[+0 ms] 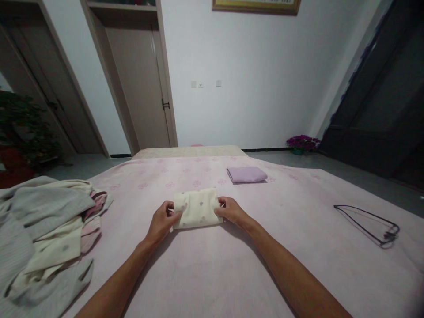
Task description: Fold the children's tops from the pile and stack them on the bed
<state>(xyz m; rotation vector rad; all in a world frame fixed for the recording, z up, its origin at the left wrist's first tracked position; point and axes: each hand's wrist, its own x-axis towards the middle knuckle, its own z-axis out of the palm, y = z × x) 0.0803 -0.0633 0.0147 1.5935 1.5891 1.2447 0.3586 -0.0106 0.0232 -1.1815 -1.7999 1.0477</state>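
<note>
A cream cloth (198, 212) with small printed spots is folded into a flat rectangle in the middle of the bed-like surface. My left hand (164, 219) grips its left edge, thumb in front and fingers behind. At the right edge, my right hand (231, 210) pinches the cloth the same way. Some fingertips are hidden behind it. Just beyond and to the right lies a folded purple cloth (247, 175), apart from both hands.
Crumpled grey, cream and pink clothes (49, 229) are heaped at the left. A thin black frame (367, 223) lies on the right. A pink flowered sheet (205, 282) covers the surface. Past its far edge stand a wall (251, 79) and a door (139, 84).
</note>
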